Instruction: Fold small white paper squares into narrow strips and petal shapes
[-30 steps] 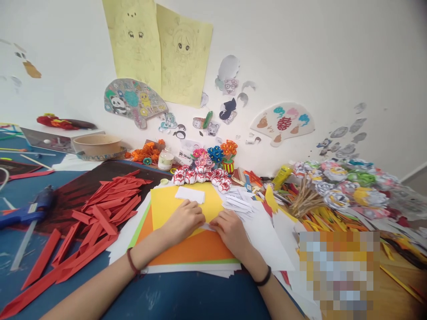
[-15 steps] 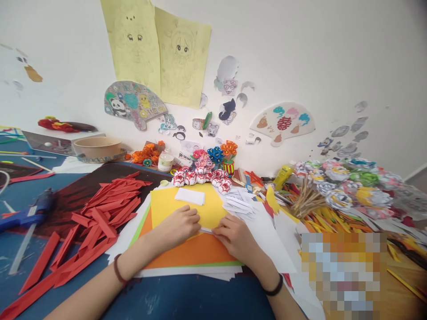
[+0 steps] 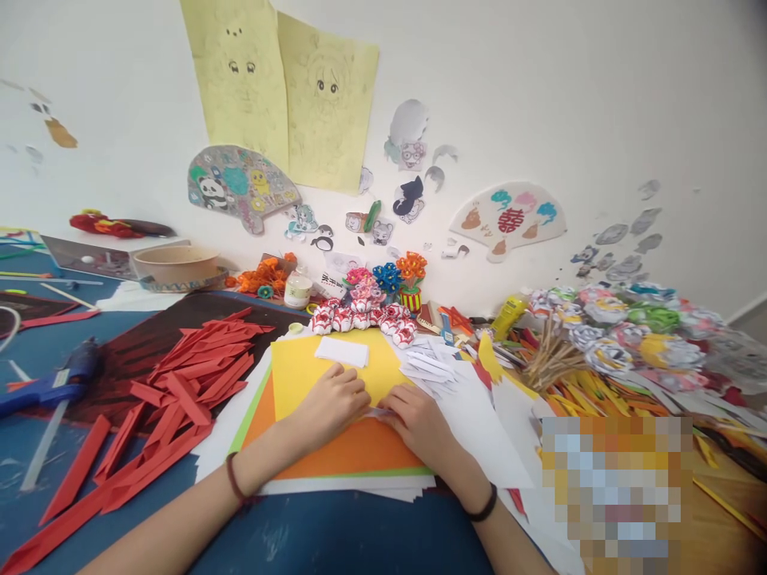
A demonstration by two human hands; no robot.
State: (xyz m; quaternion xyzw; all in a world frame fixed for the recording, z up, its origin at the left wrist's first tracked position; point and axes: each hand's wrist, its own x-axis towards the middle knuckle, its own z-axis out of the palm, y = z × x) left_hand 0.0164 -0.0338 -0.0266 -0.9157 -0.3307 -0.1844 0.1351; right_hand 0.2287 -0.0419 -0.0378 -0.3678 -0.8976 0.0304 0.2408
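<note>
A narrow folded strip of white paper (image 3: 379,413) lies between my two hands, mostly hidden by the fingers. My left hand (image 3: 336,399) is closed with its fingertips on the strip's left part. Over its right end my right hand (image 3: 415,414) is curled, thumb and fingers pinching it. Both hands rest over a yellow sheet (image 3: 300,367), which lies on an orange sheet (image 3: 359,455) and other stacked paper. Just beyond my left hand sits a small stack of white paper slips (image 3: 341,352). Several folded white strips (image 3: 428,363) are heaped beyond my right hand.
Folded red strips (image 3: 197,375) cover a dark mat at left, beside a blue glue gun (image 3: 65,379). Red-and-white paper flowers (image 3: 360,316) line the back. To the right are thin sticks (image 3: 551,351), yellow strips (image 3: 605,399) and a pile of paper flowers (image 3: 635,335).
My left hand has slid slightly right along the strip, and the gap between the hands is smaller. Less of the white strip shows. The right hand has shifted only slightly.
</note>
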